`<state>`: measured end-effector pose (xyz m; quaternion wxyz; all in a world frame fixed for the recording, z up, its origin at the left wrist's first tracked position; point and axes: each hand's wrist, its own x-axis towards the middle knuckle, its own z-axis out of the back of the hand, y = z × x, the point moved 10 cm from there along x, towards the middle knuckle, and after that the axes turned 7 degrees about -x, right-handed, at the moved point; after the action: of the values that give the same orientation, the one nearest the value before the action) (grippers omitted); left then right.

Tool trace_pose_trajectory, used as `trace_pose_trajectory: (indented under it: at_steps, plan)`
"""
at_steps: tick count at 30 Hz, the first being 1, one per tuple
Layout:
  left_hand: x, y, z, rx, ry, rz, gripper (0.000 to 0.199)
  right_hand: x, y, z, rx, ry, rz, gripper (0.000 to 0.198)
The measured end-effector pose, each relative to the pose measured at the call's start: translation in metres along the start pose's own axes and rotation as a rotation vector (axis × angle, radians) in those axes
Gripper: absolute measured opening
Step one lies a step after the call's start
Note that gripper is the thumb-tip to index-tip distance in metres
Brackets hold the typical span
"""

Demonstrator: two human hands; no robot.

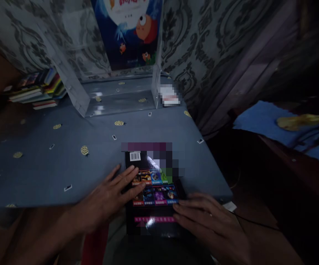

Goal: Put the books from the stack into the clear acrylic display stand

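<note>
A dark book (153, 212) lies before me at the table's front edge, its lower part reaching past that edge. Rows of small colourful pictures, a pink strip and a barcode label mark its cover; pixel blocks hide its upper right. My left hand (106, 200) rests on the book's left side with its fingers spread over the cover. On the right side lies my right hand (206, 217), fingers stretched out and fingertips on the cover's edge. The right thumb is hidden.
A clear plastic stand (79, 101) is at the back of the blue patterned table (93, 169). Stacked books (42, 88) sit at back left. An upright fish-picture book (131, 40) leans by the wall. Blue cloth (255, 117) lies at the right.
</note>
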<state>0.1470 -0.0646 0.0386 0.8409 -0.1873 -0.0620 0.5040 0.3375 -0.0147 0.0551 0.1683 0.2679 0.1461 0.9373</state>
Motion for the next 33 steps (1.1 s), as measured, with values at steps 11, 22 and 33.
trace_pose_trajectory:
  at_steps: [11,22,33]
  plan:
    - [0.028,0.063,0.134,-0.653,-0.881,0.137,0.022,0.143,-0.083,0.082,0.291,-0.473,-0.300,0.021]
    - [0.061,0.145,0.056,-1.143,-0.639,0.502,0.085,0.190,-0.177,-0.030,0.642,-0.129,-0.567,0.024]
    - [0.081,0.124,0.087,0.005,-0.546,0.380,0.027,0.174,-0.198,-0.044,0.202,-0.116,-0.535,0.032]
